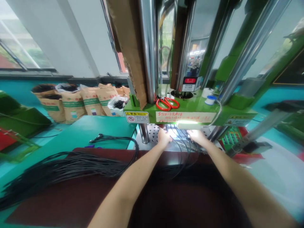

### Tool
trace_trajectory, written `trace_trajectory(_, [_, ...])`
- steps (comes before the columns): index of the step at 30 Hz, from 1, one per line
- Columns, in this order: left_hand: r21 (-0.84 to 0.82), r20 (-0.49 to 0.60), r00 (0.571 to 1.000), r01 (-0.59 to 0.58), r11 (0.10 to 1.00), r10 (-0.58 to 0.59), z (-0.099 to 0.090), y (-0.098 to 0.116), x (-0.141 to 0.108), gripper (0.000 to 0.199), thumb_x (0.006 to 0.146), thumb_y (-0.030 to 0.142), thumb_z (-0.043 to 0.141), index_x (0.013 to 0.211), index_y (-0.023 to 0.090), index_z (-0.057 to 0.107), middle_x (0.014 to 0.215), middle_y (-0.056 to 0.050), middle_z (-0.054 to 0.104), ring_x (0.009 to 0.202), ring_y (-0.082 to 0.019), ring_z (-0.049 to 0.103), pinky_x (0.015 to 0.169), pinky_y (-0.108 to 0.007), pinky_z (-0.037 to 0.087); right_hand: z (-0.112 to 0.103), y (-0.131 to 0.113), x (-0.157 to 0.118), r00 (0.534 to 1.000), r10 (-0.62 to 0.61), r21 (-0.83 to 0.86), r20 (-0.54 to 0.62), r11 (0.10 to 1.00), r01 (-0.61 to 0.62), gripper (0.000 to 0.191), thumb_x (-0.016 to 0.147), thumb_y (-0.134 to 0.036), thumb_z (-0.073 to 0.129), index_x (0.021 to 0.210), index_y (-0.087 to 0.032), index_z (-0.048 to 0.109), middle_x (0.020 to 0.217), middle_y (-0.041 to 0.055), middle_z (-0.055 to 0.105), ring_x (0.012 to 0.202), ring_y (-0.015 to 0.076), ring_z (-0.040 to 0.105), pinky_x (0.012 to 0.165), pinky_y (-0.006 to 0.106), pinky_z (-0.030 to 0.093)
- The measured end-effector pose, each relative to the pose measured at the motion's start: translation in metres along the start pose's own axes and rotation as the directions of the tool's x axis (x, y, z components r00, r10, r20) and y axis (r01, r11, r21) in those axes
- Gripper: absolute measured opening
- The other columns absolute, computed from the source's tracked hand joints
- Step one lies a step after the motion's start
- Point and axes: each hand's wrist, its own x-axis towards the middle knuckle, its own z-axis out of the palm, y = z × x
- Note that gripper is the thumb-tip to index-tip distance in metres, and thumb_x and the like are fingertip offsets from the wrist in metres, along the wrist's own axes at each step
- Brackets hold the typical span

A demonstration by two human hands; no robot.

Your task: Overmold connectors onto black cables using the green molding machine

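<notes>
Both my hands reach under the green press head (pixel 216 109), over its metal bed (pixel 154 134). My left hand (pixel 164 138) is at the left side of a brightly lit plate area, its fingers curled together; what they grip is too small to name. On the right side, my right hand (pixel 198 138) is closed in the same way beside the black cables (pixel 184 144). These cables hang between the hands and over the front edge of the bed. A lit lamp (pixel 188 124) shines just above them.
A thick bundle of black cables (pixel 71 166) lies at the left on a dark red board (pixel 59 202). Red scissors (pixel 167 104) and a spool (pixel 210 100) rest on the press head. Paper sacks (pixel 73 106) stand behind the green table (pixel 106 123). A button panel (pixel 230 139) is at the right.
</notes>
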Motion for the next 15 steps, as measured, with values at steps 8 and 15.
trace_trajectory(8, [0.717,0.115,0.939,-0.304,0.627,0.324,-0.017,0.002,0.005,0.033,0.08,0.015,0.044,0.111,0.017,0.055,0.091,-0.011,0.064,0.098,-0.025,0.057,0.087,-0.037,0.04,0.01,0.0,0.005,0.999,0.046,-0.026,-0.008,0.999,-0.046,0.036,0.09,-0.029,0.044,0.06,-0.013,0.057,0.052,-0.0023,0.056,0.053,0.0102,0.055,0.059,0.025,0.045])
trace_trajectory(15, [0.864,0.179,0.917,-0.32,0.388,0.357,-0.011,0.0,0.006,0.031,0.083,0.014,0.034,0.108,0.014,0.053,0.089,-0.011,0.065,0.089,-0.023,0.06,0.08,-0.034,0.043,0.006,0.001,0.006,0.997,0.001,-0.136,-0.072,0.991,-0.011,0.024,0.089,-0.028,0.045,0.083,-0.012,0.062,0.079,0.0056,0.065,0.073,0.0148,0.06,0.07,0.031,0.045])
